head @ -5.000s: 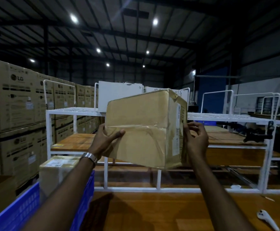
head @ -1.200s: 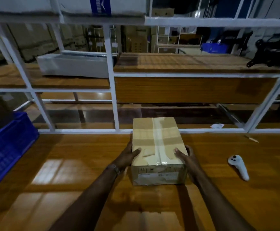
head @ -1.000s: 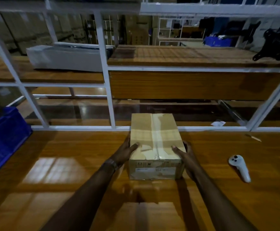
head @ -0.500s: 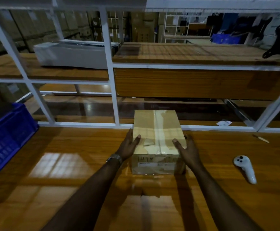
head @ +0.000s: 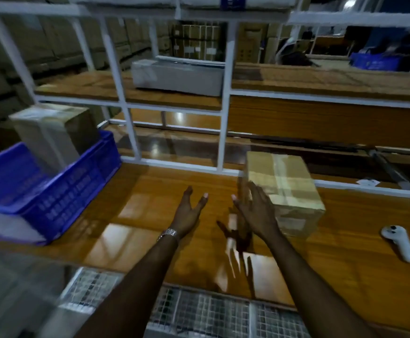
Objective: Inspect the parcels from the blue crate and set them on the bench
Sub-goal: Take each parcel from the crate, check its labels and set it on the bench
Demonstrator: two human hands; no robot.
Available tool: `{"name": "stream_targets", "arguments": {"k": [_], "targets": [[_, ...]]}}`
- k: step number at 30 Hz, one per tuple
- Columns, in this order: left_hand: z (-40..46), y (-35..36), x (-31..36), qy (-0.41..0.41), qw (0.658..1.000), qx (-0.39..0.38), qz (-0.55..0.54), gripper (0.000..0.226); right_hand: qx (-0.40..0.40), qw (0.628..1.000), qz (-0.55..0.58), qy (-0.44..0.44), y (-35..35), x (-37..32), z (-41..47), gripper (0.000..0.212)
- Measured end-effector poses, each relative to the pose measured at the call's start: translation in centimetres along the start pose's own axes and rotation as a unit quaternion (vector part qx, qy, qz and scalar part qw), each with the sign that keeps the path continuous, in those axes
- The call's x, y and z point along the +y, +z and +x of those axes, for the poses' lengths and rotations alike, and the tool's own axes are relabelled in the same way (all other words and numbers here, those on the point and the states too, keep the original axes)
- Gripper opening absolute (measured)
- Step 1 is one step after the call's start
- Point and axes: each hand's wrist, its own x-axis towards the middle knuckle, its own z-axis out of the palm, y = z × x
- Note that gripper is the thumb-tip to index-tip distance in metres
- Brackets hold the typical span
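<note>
Parcel (head: 284, 189) is sitting flat on the wooden counter (head: 130, 206), right of centre in the frame, a taped-up brown cardboard box with a wide strip of tape running down its top, parked just in front of the white rack frame (head: 223, 106). Nobody's got hold of it: both hands are out over the counter in the middle of the frame with fingers straight and spread, holding nothing. The left hand (head: 189, 213) is palm-in with the thumb sticking up, a metal watch (head: 167, 234) on that wrist, well apart from the box. The right hand (head: 255, 211) is just beside the box's near left corner; can't really tell if the fingertips are brushing the cardboard or hanging a bit short of it, it's kinda blurry there. Over at the left of the frame there's the blue crate (head: 60, 198), also on the counter, with a second parcel (head: 52, 132) standing in it and poking up well above the rim. Far right, a white handheld controller (head: 398, 242) lies on the counter, apart from the box. Up behind the frame, top middle, a long grey box (head: 177, 76) rests on a wooden shelf. Bottom of the frame has some wire mesh grating (head: 206, 313) below the counter's near edge.
</note>
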Motion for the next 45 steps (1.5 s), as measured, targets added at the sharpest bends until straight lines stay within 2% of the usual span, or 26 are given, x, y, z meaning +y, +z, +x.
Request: {"name": "stream_targets", "arguments": {"k": [7,10,13,15,17,19,21,24,28,31,34,41,45], "targets": [[-12.5,-17.4,-9.7,-0.052,0.990,0.127,-0.034,0.084,-0.108,0.992,0.026,-0.058,13.3,-13.1,-6.8,0.086],[-18.8,-25.3,-14.7,-0.090,0.975,0.195,-0.062,0.087,-0.155,0.984,0.038,-0.078,20.5,-18.8,-10.6,0.089],[-25.1,-32.5,-19.5,-0.125,0.956,0.256,-0.072,0.086,-0.201,0.973,0.053,-0.096,28.2,-24.9,-14.8,0.082],[-28.9,-36.7,-23.0,-0.153,0.943,0.285,-0.075,0.084,-0.234,0.965,0.061,-0.105,33.5,-28.4,-17.5,0.087],[-32.6,-40.5,-26.6,-0.189,0.924,0.322,-0.079,0.086,-0.274,0.952,0.067,-0.119,38.9,-31.7,-20.1,0.090],[-36.1,-43.6,-30.3,-0.224,0.900,0.363,-0.086,0.091,-0.322,0.934,0.068,-0.139,43.7,-35.0,-22.7,0.077],[-39.5,-46.1,-33.5,-0.252,0.877,0.398,-0.095,0.091,-0.363,0.915,0.071,-0.163,48.5,-37.7,-25.2,0.077],[-43.5,-48.9,-38.2,-0.297,0.841,0.438,-0.112,0.078,-0.427,0.886,0.075,-0.164,55.9,-40.5,-28.2,0.074],[-46.4,-51.2,-45.0,-0.358,0.797,0.471,-0.122,0.076,-0.495,0.851,0.062,-0.161,66.1,-41.6,-30.3,0.084],[-45.8,-52.5,-50.2,-0.382,0.778,0.483,-0.125,0.087,-0.525,0.832,0.047,-0.173,73.2,-41.1,-30.7,0.080],[-43.8,-53.7,-56.5,-0.393,0.773,0.482,-0.129,0.089,-0.547,0.818,0.026,-0.179,80.3,-39.5,-30.5,0.067],[-38.9,-54.8,-73.2,-0.435,0.767,0.450,-0.142,0.077,-0.572,0.800,-0.033,-0.177,96.4,-32.6,-30.1,0.071],[-37.0,-55.0,-81.5,-0.459,0.766,0.420,-0.161,0.086,-0.573,0.799,-0.063,-0.172,104.2,-27.8,-29.9,0.073]]}}
